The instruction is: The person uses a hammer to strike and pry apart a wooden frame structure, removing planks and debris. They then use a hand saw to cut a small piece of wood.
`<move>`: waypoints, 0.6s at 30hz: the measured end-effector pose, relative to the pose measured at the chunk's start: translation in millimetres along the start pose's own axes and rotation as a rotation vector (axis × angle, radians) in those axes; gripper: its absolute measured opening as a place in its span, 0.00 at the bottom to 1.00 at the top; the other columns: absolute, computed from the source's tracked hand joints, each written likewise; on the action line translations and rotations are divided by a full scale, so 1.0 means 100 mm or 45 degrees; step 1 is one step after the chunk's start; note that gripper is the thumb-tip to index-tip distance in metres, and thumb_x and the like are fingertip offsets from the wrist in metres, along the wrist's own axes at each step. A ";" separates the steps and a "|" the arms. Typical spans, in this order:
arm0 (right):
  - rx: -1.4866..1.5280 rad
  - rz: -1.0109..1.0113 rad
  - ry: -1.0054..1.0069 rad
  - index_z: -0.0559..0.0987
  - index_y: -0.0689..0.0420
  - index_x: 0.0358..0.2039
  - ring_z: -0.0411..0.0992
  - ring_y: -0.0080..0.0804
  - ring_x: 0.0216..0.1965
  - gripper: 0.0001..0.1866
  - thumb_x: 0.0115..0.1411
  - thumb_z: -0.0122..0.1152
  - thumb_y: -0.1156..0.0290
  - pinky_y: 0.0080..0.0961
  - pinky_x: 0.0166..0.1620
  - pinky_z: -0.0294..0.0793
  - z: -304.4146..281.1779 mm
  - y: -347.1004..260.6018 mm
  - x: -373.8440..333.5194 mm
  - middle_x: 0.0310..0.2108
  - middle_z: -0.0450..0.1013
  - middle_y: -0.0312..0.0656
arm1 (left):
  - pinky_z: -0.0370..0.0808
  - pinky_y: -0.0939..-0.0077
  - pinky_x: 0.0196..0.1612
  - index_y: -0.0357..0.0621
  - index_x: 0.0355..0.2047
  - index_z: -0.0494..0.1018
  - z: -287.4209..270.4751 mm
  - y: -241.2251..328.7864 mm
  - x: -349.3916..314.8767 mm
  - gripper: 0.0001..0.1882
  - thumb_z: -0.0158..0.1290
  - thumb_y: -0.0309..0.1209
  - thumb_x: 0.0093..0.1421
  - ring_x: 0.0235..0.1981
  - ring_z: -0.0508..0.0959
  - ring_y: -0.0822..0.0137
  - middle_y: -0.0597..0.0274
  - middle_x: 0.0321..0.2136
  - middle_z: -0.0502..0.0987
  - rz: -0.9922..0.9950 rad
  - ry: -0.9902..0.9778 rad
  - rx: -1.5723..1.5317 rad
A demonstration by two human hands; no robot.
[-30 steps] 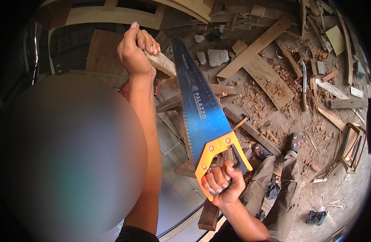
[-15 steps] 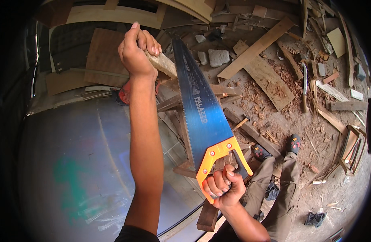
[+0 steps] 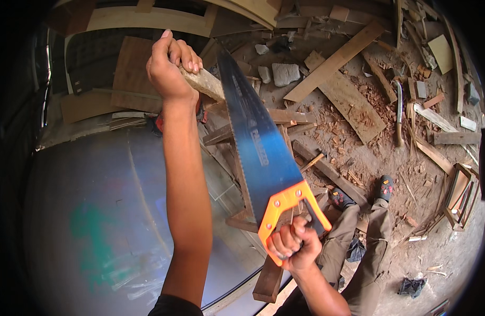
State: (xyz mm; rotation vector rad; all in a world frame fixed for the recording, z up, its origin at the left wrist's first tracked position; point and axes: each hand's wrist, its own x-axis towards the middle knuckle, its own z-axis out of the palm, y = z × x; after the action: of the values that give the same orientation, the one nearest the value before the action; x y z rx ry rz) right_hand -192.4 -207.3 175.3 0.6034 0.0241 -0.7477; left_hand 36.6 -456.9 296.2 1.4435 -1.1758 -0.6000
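Note:
My right hand (image 3: pixel 296 245) is wrapped round the handle of a hand saw (image 3: pixel 261 142), which has a blue blade and an orange and black grip. The blade slants up and to the left, its toothed edge facing left. Beyond it, my left hand (image 3: pixel 171 71) is closed on a pale, rough-edged wood piece (image 3: pixel 206 84). The piece's right end meets the blade near its narrow tip; whether the teeth are in the wood cannot be seen. Below the saw are dark wooden beams (image 3: pixel 268 284), partly covered by the blade and my right hand.
A grey sheet-like surface (image 3: pixel 121 210) with a green stain fills the left. On the floor at right lie planks (image 3: pixel 335 60), wood chips, a pale block (image 3: pixel 285 75), a long knife (image 3: pixel 399 113) and a small wooden frame (image 3: pixel 460 197). My feet (image 3: pixel 385 187) stand among the scraps.
My left hand and the wood piece have shifted slightly left. The saw's tip has swung left too, and its blade looks more tilted. My right hand has barely moved.

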 end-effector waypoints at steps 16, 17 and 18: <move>-0.029 0.006 0.008 0.60 0.46 0.17 0.52 0.20 0.10 0.16 0.61 0.47 0.64 0.23 0.17 0.53 0.21 -0.16 0.91 0.08 0.53 0.27 | 0.60 0.73 0.19 0.53 0.12 0.50 0.09 -0.01 -0.05 0.23 0.40 0.37 0.64 0.10 0.57 0.69 0.64 0.07 0.56 -0.007 0.071 0.048; -0.065 -0.004 0.021 0.60 0.46 0.17 0.52 0.20 0.10 0.15 0.61 0.47 0.64 0.23 0.17 0.53 0.18 -0.06 0.76 0.08 0.53 0.26 | 0.60 0.73 0.19 0.53 0.12 0.50 0.04 0.00 -0.06 0.23 0.40 0.37 0.65 0.10 0.57 0.69 0.64 0.07 0.55 -0.001 0.061 0.058; -0.050 0.007 0.058 0.60 0.46 0.17 0.52 0.20 0.09 0.15 0.61 0.47 0.64 0.23 0.17 0.53 0.16 -0.02 0.55 0.08 0.53 0.26 | 0.60 0.74 0.18 0.53 0.12 0.50 -0.01 -0.01 -0.08 0.23 0.39 0.37 0.65 0.10 0.57 0.69 0.64 0.07 0.55 0.001 0.047 0.060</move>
State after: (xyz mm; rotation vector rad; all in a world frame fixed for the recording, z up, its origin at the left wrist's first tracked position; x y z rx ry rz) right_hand -155.7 -252.1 175.2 0.5824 0.0787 -0.7268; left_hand 34.6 -449.8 294.0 1.4877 -1.1688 -0.5461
